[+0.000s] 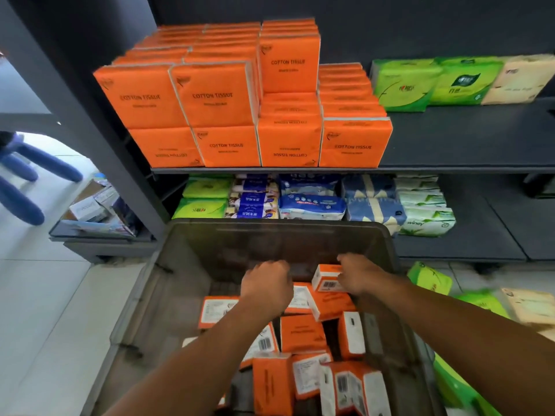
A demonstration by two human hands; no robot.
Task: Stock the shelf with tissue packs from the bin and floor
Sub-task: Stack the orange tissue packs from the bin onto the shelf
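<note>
While both arms reach down into the dark bin (270,241) at the lower centre of the frame, the right hand (359,277) pinches one end of an orange tissue pack (326,276), which sits higher than the loose orange packs (301,333) jumbled beneath it. The left hand (265,283) hovers just beside it with fingers curled; whether it holds anything I cannot tell. In the upper centre, the shelf (465,139) carries stacked orange packs (216,94) at uneven heights, with bare space to their right. Green and beige packs (429,279) lie on the floor (45,295) at lower right. The grip looks to catch only one end, so the pack could slip back into the bin. Pushed in carelessly, it could also knock the tall front stacks off the shelf edge.
</note>
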